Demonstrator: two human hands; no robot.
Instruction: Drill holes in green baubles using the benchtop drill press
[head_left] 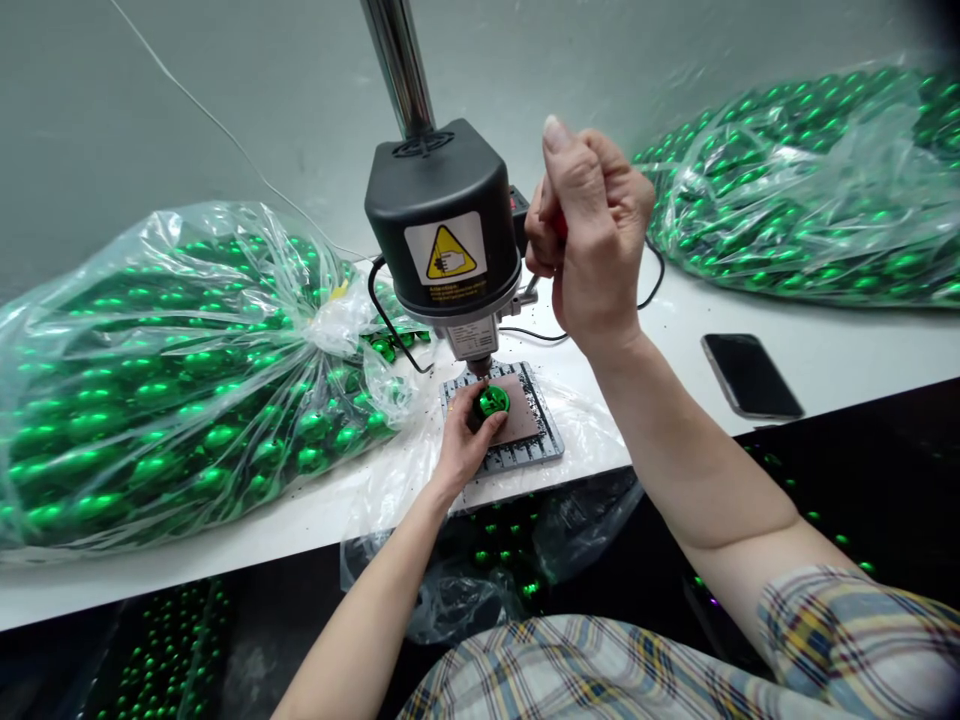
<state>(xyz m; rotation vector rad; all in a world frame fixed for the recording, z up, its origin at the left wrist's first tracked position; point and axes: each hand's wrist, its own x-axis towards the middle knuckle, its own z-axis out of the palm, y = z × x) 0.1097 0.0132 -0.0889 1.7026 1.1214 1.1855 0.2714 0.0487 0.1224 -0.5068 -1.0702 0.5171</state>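
Observation:
A small drill press (442, 205) with a black housing and a yellow hand-warning label stands in the middle of the head view. My left hand (461, 440) grips a shiny green ball (493, 402) between thumb and fingers, holding it on a brown board (525, 405) on the slotted metal base (553, 447). Just above the ball is the drill chuck (478, 367); whether the bit touches it, I cannot tell. Raised at the machine's right side, my right hand (589, 225) is closed around a lever handle, of which a bit of red knob (559, 222) shows.
Clear plastic bags of green balls lie left (187, 390) and back right (810, 190) on the white table (675, 370). A phone (752, 375) rests near the front edge. Dark shavings litter the base. More green balls (506, 555) in plastic sit below the edge.

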